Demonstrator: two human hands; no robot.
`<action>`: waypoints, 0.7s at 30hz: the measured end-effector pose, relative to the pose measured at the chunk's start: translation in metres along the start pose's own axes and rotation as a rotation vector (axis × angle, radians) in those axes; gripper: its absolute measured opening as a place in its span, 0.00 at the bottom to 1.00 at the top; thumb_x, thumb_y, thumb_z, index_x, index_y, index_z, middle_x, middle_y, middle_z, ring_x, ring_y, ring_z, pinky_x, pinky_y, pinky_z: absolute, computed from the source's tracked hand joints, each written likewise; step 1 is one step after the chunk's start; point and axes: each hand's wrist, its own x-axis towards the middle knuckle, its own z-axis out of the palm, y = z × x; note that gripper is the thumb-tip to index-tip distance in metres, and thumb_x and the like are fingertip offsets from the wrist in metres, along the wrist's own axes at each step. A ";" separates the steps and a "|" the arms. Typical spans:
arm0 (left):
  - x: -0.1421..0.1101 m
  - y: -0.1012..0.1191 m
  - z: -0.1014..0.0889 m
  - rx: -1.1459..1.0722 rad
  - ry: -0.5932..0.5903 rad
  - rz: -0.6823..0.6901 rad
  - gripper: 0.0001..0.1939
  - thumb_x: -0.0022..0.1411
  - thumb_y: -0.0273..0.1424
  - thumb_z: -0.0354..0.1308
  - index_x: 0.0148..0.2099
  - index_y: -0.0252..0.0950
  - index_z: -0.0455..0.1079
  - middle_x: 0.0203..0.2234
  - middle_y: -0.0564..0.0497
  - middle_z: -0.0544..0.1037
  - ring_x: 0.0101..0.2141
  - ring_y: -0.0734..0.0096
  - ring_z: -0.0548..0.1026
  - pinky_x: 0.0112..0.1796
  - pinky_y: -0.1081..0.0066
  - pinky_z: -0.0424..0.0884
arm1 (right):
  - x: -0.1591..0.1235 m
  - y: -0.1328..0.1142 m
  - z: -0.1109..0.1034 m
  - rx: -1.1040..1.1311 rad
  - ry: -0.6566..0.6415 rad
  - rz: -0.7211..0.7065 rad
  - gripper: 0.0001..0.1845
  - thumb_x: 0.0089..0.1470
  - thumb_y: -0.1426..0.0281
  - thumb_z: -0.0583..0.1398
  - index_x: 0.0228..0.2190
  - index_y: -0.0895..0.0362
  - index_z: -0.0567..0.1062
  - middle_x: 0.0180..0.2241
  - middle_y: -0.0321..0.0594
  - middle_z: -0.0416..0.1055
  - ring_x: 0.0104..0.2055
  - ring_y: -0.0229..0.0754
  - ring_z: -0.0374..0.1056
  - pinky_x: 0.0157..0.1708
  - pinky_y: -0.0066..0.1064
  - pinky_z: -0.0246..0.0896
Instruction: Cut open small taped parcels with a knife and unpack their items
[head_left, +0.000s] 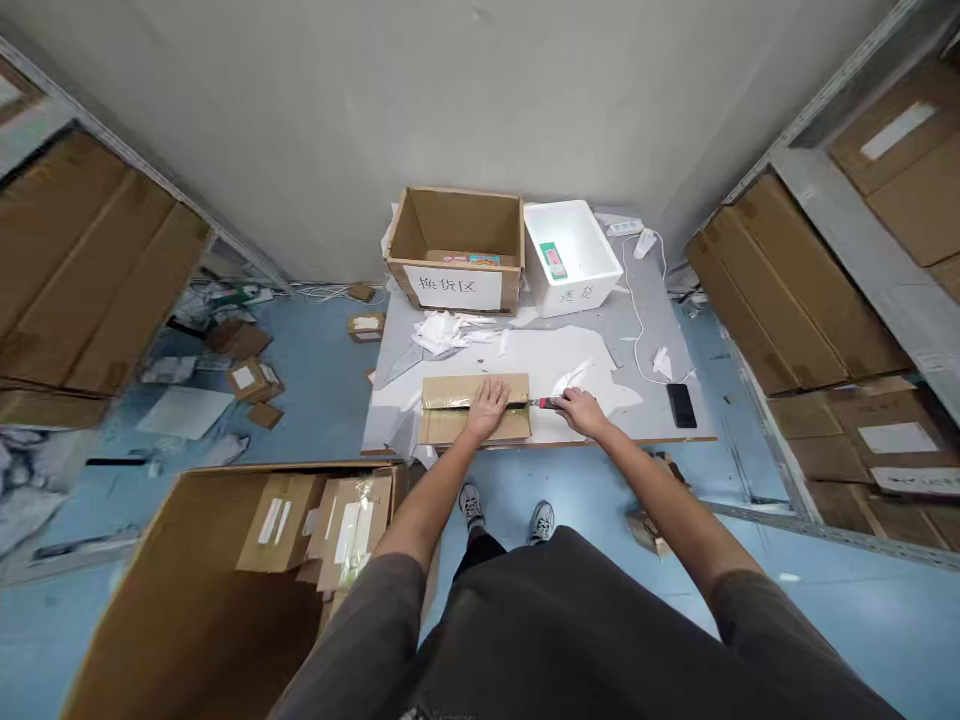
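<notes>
A flat cardboard parcel [450, 410] lies at the near edge of a grey table [675, 350]. My left hand [487, 405] rests flat on top of it, fingers spread. My right hand [579, 408] is closed round a red-handled cutter [546, 403] whose tip meets the parcel's right end, along its taped seam.
An open cardboard box with a white label [456, 250] and a white foam box [570, 258] stand at the back of the table. Torn paper [442, 330], a white cable [637, 320] and a black phone [681, 404] lie about. A big open carton with small parcels [225, 570] is at lower left. Shelves of cartons flank both sides.
</notes>
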 end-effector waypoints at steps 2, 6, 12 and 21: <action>0.000 -0.002 0.000 -0.007 0.005 0.005 0.30 0.74 0.24 0.49 0.76 0.34 0.64 0.72 0.34 0.66 0.75 0.44 0.58 0.72 0.39 0.57 | 0.009 -0.006 -0.002 0.009 -0.002 -0.008 0.20 0.74 0.64 0.57 0.62 0.50 0.77 0.51 0.51 0.73 0.53 0.54 0.64 0.44 0.36 0.54; -0.001 -0.005 0.001 -0.017 0.027 0.020 0.30 0.73 0.23 0.49 0.75 0.33 0.65 0.72 0.34 0.67 0.75 0.44 0.58 0.72 0.39 0.57 | 0.018 -0.008 -0.003 0.031 0.006 -0.020 0.19 0.74 0.65 0.57 0.60 0.51 0.79 0.49 0.51 0.73 0.52 0.53 0.64 0.44 0.37 0.54; -0.002 -0.007 0.006 -0.034 0.054 0.004 0.29 0.74 0.23 0.47 0.73 0.33 0.67 0.71 0.35 0.69 0.75 0.43 0.59 0.71 0.39 0.59 | 0.018 -0.001 0.000 0.057 0.038 -0.040 0.18 0.73 0.67 0.57 0.59 0.51 0.79 0.48 0.50 0.73 0.50 0.53 0.64 0.43 0.37 0.54; -0.003 -0.009 0.010 -0.058 0.098 0.008 0.30 0.72 0.23 0.49 0.74 0.34 0.67 0.70 0.36 0.70 0.75 0.45 0.58 0.71 0.39 0.59 | 0.025 0.002 0.001 0.067 0.066 -0.045 0.17 0.73 0.67 0.58 0.58 0.52 0.79 0.48 0.49 0.74 0.50 0.52 0.65 0.43 0.37 0.54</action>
